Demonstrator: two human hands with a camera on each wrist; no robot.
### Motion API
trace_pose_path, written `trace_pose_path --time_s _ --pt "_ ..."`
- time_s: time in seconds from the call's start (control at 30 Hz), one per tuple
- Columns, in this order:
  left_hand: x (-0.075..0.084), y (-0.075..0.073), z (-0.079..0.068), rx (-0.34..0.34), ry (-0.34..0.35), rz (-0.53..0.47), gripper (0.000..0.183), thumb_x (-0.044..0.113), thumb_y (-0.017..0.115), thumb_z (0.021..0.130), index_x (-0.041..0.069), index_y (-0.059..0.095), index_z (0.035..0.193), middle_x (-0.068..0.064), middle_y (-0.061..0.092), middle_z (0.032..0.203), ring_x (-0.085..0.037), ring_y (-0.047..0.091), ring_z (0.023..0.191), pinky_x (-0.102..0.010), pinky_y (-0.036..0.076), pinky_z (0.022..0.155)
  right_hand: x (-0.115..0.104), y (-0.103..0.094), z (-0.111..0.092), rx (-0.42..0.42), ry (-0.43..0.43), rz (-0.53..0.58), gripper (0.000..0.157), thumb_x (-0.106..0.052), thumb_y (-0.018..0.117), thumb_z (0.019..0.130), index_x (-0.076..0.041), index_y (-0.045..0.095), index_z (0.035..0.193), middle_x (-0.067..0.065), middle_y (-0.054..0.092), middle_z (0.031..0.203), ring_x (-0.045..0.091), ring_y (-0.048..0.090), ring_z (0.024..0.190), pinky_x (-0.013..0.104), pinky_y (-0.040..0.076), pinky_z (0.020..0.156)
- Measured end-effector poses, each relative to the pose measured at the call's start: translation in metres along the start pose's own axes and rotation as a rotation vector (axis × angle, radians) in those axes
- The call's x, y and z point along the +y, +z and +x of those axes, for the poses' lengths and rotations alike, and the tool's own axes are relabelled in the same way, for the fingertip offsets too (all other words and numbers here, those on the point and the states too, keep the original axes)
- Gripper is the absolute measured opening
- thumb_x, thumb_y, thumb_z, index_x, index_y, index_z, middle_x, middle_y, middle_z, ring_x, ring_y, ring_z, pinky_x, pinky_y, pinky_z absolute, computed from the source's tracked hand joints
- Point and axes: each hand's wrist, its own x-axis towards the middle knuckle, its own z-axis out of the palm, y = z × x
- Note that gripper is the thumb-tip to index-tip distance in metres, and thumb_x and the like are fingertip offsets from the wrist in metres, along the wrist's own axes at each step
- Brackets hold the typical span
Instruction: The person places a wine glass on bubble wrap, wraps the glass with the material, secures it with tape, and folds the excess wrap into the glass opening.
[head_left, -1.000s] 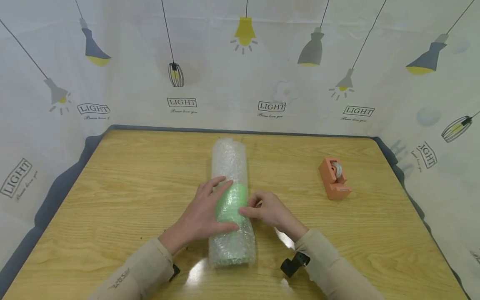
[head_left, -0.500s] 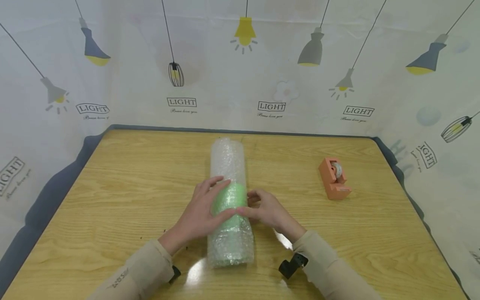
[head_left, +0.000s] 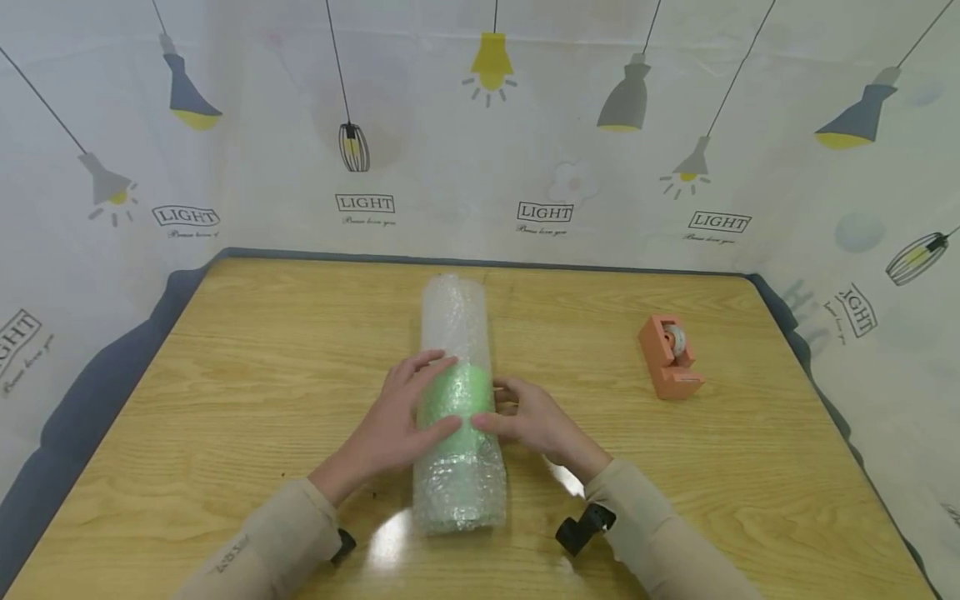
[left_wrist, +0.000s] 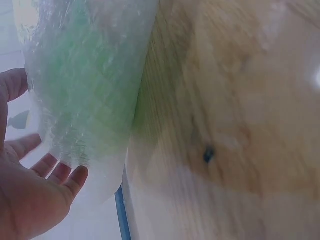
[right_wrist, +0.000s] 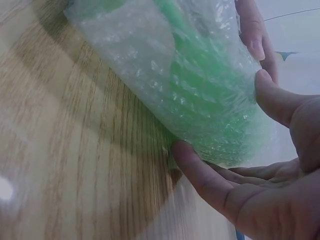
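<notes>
A long bubble-wrap roll (head_left: pixel 457 492) with something green inside lies lengthwise on the wooden table in the head view. My left hand (head_left: pixel 393 417) rests along its left side, fingers spread and loosely bent, thumb over the top. In the left wrist view the left fingertips (left_wrist: pixel 60 172) are right at the plastic. My right hand (head_left: pixel 528 421) holds the right side of the roll, thumb on top and fingers curled lower down. The right wrist view shows the right forefinger (right_wrist: pixel 200 175) low against the wrap, near the tabletop. What the green thing is stays hidden under the bubbles.
An orange tape dispenser (head_left: pixel 667 358) with a roll of tape stands at the right on the wooden table (head_left: pixel 262 350). Behind the table and along its sides hangs a white cloth (head_left: pixel 442 167) printed with lamps.
The roll has turned and shifted slightly left under my hands. My left thumb has drawn back left toward the hand; my right hand has moved a little left with the roll.
</notes>
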Motion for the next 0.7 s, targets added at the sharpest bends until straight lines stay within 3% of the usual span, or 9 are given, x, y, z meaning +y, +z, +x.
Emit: trace_pose_path --time_s 0.1,0.33,0.5,0.7 --pt "-0.0001 -0.0018 -0.0007 0.021 -0.055 -0.024 0.089 0.039 0.081 0.088 0.014 0.036 0.160 -0.014 0.027 0.164 -0.038 0.032 0.147 -0.067 0.039 0.112 -0.0008 0.0004 -0.0006 -0.001 -0.002 -0.006 0.074 -0.019 0.077 0.095 0.012 0.039 0.151 0.032 0.055 0.142 0.047 0.058 0.128 0.048 0.057 0.099" --pt "-0.0021 -0.0031 -0.0014 0.012 -0.288 -0.167 0.117 0.051 0.089 0.077 0.015 0.019 0.165 -0.014 0.027 0.161 -0.040 0.049 0.133 -0.052 0.058 0.096 0.0000 0.0017 -0.0020 0.024 -0.013 -0.029 0.076 -0.022 0.078 0.094 0.009 0.039 0.152 0.029 0.055 0.144 0.046 0.059 0.127 0.048 0.057 0.099" --pt "-0.0037 -0.0039 0.0024 -0.058 -0.316 -0.318 0.115 0.044 0.087 0.083 0.024 0.011 0.167 -0.016 0.038 0.158 -0.039 0.061 0.124 -0.045 0.062 0.088 -0.0016 -0.0002 -0.0030 0.052 -0.046 -0.020 0.078 -0.021 0.080 0.093 0.006 0.039 0.154 0.025 0.054 0.145 0.042 0.061 0.126 0.046 0.059 0.096" --pt "0.0019 -0.0079 0.0074 -0.078 -0.323 -0.280 0.118 0.050 0.084 0.084 0.024 0.005 0.167 -0.019 0.042 0.156 -0.036 0.060 0.122 -0.046 0.060 0.091 -0.0058 -0.0046 -0.0045 0.082 -0.106 0.014 0.078 -0.017 0.081 0.091 0.002 0.040 0.155 0.022 0.053 0.146 0.038 0.064 0.120 0.044 0.060 0.092"
